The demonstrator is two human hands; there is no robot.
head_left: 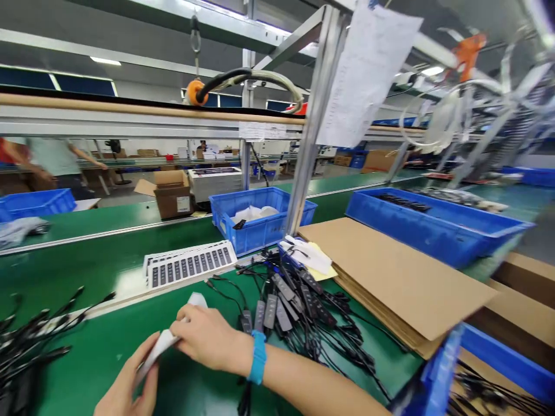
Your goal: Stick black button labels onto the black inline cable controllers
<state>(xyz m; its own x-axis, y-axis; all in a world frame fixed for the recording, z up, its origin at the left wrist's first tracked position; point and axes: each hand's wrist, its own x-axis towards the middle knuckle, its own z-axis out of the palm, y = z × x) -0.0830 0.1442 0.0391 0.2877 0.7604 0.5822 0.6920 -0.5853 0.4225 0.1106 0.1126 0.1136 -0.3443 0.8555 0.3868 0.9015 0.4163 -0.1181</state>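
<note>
Just above the green bench, both hands are on a thin white strip (161, 345), seen nearly edge-on, perhaps folded; its exact kind cannot be made out. My left hand (132, 381) pinches its lower end between thumb and fingers. Closed around the upper part is my right hand (206, 335), with a bit of white showing beyond the knuckles and a blue band (258, 357) on the wrist. Right of that hand lies a heap of small grey and black cabled devices (281, 303). Beyond the hands, white trays (191, 277) hold rows of dark pieces.
Black cables (39, 335) lie at left. A blue crate (260, 225) with white bags stands behind the heap, beside a metal post (314, 115). Stacked cardboard sheets (399, 271) and a long blue crate (416, 231) are at right; another crate (498, 358) holds cables.
</note>
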